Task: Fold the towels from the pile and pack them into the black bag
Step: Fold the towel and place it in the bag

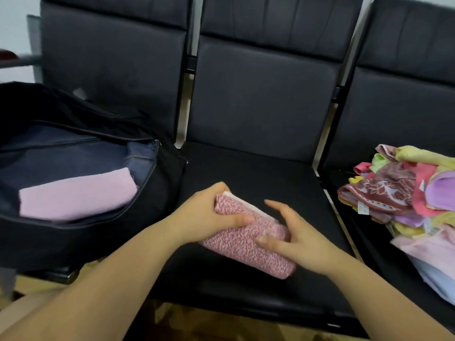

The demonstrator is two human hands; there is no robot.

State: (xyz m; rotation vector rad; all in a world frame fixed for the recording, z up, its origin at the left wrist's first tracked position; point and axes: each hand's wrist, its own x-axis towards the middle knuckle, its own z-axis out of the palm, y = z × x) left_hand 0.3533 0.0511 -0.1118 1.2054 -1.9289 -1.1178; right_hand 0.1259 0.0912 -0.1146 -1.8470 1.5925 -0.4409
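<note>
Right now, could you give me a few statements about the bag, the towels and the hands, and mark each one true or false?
1. The black bag lies open on the left seat. True.
2. The bag holds no towels yet. False: a folded lilac towel already lies inside it.
3. The left hand grips the pink speckled towel. True.
4. The speckled towel is spread out flat and unfolded. False: it is folded into a compact bundle on the middle seat.
5. The towel pile sits on the seat to the right. True.
6. The right hand is reaching into the pile. False: it is at the speckled towel.
</note>
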